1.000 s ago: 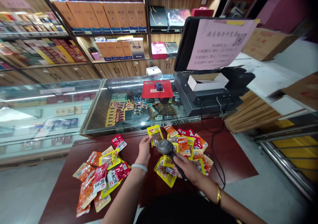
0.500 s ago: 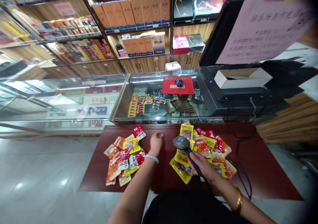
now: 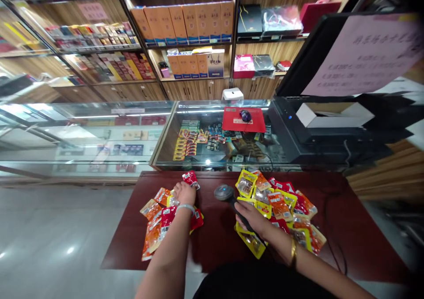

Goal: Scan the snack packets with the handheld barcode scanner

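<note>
The left hand [image 3: 185,193] rested on the left pile of red, orange and yellow foil snack packets [image 3: 162,217] on the dark red tabletop [image 3: 218,241], its grip hidden, so it needed to set packets clear of the unscanned right-hand pile of packets [image 3: 281,204] while the right hand [image 3: 250,217] held the grey handheld barcode scanner [image 3: 228,197] firmly.

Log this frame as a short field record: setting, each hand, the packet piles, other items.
setting: shop counter, dark red table before a glass case
left hand: on the left pile, at a red packet
right hand: grips a scanner
right pile: snack packets beside the scanner
other: red pad with mouse on the case; monitor
</note>
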`<state>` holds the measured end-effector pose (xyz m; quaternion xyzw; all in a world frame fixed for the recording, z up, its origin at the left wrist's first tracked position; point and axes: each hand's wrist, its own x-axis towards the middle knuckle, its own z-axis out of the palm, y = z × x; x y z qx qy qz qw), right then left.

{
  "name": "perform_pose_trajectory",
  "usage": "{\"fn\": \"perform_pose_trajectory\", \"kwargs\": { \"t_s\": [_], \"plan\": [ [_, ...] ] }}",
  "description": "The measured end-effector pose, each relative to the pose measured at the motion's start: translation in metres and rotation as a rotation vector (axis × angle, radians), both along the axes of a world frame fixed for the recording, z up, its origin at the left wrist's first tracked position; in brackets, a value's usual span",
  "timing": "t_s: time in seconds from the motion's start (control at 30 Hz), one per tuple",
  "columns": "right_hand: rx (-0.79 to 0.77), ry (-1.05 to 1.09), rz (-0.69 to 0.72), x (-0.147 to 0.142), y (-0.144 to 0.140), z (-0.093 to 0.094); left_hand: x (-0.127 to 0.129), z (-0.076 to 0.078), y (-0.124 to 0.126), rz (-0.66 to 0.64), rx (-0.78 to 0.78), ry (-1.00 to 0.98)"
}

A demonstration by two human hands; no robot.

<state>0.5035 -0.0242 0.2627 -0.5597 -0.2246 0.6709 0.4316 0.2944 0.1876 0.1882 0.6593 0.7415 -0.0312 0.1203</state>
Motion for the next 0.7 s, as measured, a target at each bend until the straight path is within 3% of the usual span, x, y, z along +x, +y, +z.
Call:
{"fn": "perform_pose_trajectory", "kwargs": {
  "t_s": [0.2,0.33,0.47,0.7],
  "plan": [
    [0.024,0.024,0.050,-0.025,0.057,0.011,0.001,0.001,-0.001,-0.125,0.002,0.009],
    [0.031,0.029,0.017,-0.030,0.071,0.013,0.010,0.008,-0.007,-0.213,0.000,-0.121],
    [0.024,0.016,-0.052,-0.015,0.060,0.015,0.024,0.006,-0.027,-0.150,-0.044,-0.293],
    [0.036,-0.008,-0.177,0.025,0.012,0.024,0.059,-0.005,-0.080,-0.060,-0.131,-0.610]
  ]
}}
